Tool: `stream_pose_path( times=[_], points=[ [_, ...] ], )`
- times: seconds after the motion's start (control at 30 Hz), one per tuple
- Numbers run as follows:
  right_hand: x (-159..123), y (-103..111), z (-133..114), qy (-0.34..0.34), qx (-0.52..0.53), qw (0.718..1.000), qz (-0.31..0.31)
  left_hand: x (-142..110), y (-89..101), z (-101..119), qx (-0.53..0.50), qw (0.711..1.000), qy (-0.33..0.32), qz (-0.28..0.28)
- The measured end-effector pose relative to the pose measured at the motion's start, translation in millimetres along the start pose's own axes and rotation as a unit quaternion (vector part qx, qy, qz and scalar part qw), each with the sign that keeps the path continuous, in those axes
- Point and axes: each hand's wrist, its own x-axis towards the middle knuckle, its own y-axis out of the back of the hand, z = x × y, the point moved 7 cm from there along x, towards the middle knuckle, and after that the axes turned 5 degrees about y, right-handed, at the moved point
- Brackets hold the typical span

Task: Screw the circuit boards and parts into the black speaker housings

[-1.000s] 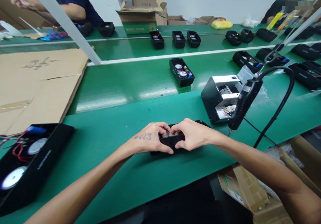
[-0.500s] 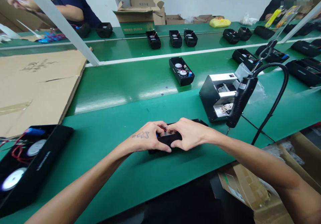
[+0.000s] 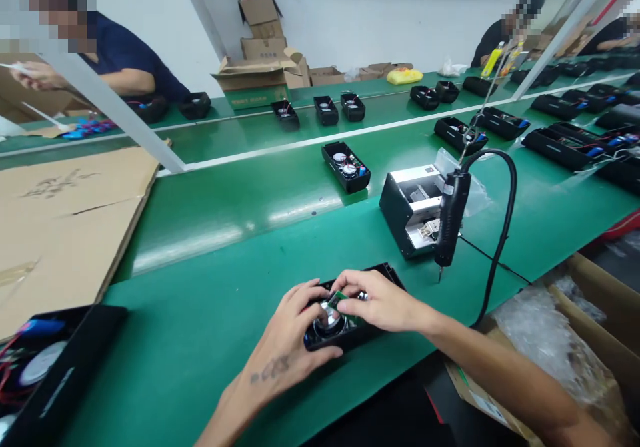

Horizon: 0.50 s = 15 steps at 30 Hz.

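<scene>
In the head view, we see the black case (image 3: 295,343) at our 5 o'clock, with our left hand (image 3: 287,337) spread about its left end, thumb and fingers apart, and our right hand (image 3: 377,300) pinching a green circuit board (image 3: 338,297) over it. From that case, the tabletop's (image 3: 220,300) near edge runs close by at 6 o'clock, and open green room stretches toward 10 o'clock, to the cardboard sheet's (image 3: 75,233) edge. We have less space at 1 o'clock, by the boxy machine (image 3: 395,223), and at 2, where the screwdriver (image 3: 453,217) hangs.
</scene>
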Motion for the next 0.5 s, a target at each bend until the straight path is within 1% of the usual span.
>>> stream_pose_path(
  times=[0.07,0.13,0.2,0.27,0.33,0.4,0.5],
  points=[
    [-13,-5,5,-0.01,0.008,1.0,0.014,-14,-2.3,14,0.027,0.997,-0.057,0.053],
    [-21,-10,11,-0.022,0.029,0.999,0.034,-25,-2.9,24,0.041,0.991,-0.076,0.101],
    [-26,-13,17,-0.027,0.05,0.997,0.058,-30,-0.2,30,0.035,0.987,-0.052,0.15],
    [-27,-16,23,-0.026,0.064,0.995,0.078,-31,5.3,32,0.023,0.978,-0.002,0.208],
    [-28,-18,27,-0.025,0.075,0.993,0.089,-30,10.1,37,0.024,0.965,0.032,0.258],
    [-29,-19,29,-0.02,0.078,0.992,0.098,-26,12.7,44,0.039,0.956,0.039,0.289],
    [-33,-20,28,-0.007,0.069,0.991,0.113,-19,15.1,55,0.062,0.946,0.032,0.315]
  ],
)
